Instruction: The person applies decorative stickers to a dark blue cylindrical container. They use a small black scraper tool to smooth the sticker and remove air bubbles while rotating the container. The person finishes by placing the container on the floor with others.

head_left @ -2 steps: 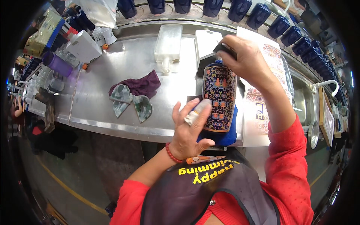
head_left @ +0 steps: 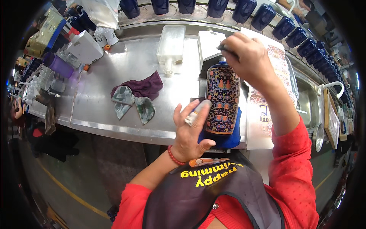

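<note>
Left hand (head_left: 187, 133), fingers spread, has shifted slightly leftward off the patterned bottle (head_left: 222, 101) on the blue cloth (head_left: 235, 131), apparently leaving its decorated face freer for work; right hand (head_left: 249, 57), fingers gripping a dark flat tool (head_left: 229, 52), has tilted it near the neck.

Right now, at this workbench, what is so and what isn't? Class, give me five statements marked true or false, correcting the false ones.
1. The right hand holds a dark object near the patterned bottle's neck. True.
2. The left hand grips that neck. False: the left hand is open beside the bottle's left side.
3. A purple cloth lies on the metal bench. True.
4. The bead bracelet is blue. False: the bracelet is red.
5. Dark blue containers line the back. True.
</note>
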Demonstrator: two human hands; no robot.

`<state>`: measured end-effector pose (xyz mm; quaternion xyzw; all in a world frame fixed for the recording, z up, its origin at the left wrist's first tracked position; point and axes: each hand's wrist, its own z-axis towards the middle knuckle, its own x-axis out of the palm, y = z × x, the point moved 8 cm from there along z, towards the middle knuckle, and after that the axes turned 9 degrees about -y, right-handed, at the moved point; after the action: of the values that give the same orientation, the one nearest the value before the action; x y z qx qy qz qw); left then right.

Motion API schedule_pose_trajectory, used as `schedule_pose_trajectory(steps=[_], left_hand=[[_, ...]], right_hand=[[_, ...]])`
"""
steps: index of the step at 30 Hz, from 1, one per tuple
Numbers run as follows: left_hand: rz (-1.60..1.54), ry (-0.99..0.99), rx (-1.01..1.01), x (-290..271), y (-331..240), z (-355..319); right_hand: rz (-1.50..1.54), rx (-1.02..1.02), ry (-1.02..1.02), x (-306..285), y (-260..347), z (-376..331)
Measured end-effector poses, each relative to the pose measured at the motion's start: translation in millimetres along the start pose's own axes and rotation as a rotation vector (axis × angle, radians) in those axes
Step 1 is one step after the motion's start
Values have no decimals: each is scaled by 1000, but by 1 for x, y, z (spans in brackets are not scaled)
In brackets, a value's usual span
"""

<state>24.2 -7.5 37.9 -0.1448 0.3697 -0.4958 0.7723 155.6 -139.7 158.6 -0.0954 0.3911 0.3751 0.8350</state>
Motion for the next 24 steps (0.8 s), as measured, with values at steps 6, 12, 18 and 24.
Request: schedule_pose_trajectory(steps=[6,12,18,24], left_hand=[[-122,-9,-184,5,25,-20],[34,88,-30,15,10,-23],[215,87,40,21,-5,-29],[351,106,88,24,-16,-33]], right_hand=[[375,-197,349,-9,77,-103],[224,-80,-103,-39,68,-118],[405,-42,141,-31,79,-172],[434,327,-17,-38,30,-177]])
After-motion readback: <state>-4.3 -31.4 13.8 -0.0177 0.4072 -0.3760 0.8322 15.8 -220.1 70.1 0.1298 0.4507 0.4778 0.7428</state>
